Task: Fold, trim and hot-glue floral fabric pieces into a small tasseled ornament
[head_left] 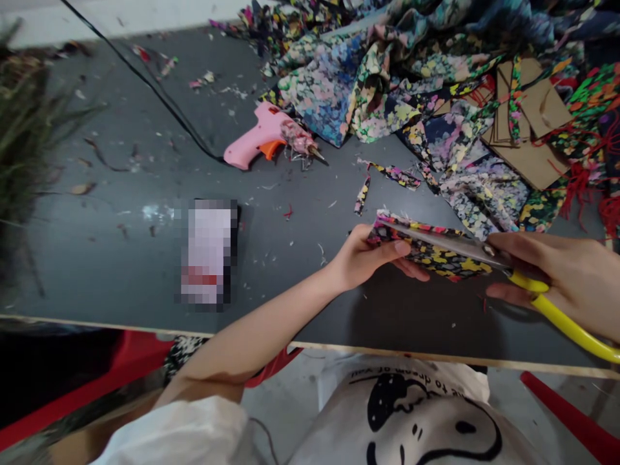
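Observation:
My left hand [371, 258] pinches a small piece of floral fabric [438, 257] by its left end, thumb on top, just above the grey table [121, 258]. My right hand [557, 274] grips yellow-handled scissors [542, 287]. Their long metal blades [445, 240] lie across the top of the fabric piece, pointing left toward my left thumb. Both hands hover near the table's front edge, right of centre.
A pink glue gun [264, 135] lies at mid-table with its black cord [145, 81] running to the back left. A heap of floral cloth [387, 77] and cardboard pieces [533, 123] fill the back right. Fabric strips [392, 173], a blurred phone-like object [209, 253] and scraps lie about.

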Tool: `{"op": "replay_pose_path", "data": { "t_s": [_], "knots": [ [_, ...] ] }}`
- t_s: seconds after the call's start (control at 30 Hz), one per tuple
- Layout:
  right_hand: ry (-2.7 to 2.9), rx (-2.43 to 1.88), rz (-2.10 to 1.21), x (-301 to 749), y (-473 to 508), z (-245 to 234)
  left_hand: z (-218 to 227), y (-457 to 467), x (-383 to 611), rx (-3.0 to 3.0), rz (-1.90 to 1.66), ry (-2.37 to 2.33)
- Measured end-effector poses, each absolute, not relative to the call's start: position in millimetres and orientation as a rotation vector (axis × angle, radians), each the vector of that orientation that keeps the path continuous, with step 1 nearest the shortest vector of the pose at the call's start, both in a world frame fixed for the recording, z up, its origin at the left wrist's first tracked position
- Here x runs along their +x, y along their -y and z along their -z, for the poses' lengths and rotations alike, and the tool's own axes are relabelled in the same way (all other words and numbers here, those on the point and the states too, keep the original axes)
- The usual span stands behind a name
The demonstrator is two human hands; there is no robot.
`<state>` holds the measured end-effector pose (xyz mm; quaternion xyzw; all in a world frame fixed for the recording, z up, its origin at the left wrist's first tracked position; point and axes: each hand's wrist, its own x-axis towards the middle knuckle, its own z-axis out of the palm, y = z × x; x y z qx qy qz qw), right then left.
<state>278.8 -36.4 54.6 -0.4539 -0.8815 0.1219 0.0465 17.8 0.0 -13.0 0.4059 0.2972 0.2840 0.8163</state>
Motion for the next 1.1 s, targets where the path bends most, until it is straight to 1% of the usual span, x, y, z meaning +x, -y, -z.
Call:
{"op": "replay_pose_path", "data": {
  "t_s": [0.17, 0.47, 0.63, 0.8, 1.1],
  "knots": [
    [2.692, -1.394, -0.417, 277.8, 35.7, -56.1, 12.0, 0.1, 18.2, 0.869, -0.602, -0.628],
    [2.693, -1.369, -0.387, 276.2, 36.8, -55.3, 13.5, 0.4, 17.2, 0.873, -0.545, -0.663],
    [2.728, -1.393, -0.384, 277.6, 35.2, -57.0, 7.1, 0.4, 20.1, 0.853, -0.548, -0.672],
    [2.728, -1.365, -0.444, 273.0, 34.2, -58.0, 3.6, 0.8, 23.2, 0.808, -0.538, -0.64],
    [2.705, -1.442, -0.389, 273.1, 36.7, -54.0, 2.0, -0.2, 24.7, 0.759, -0.546, -0.635]
  ]
}}
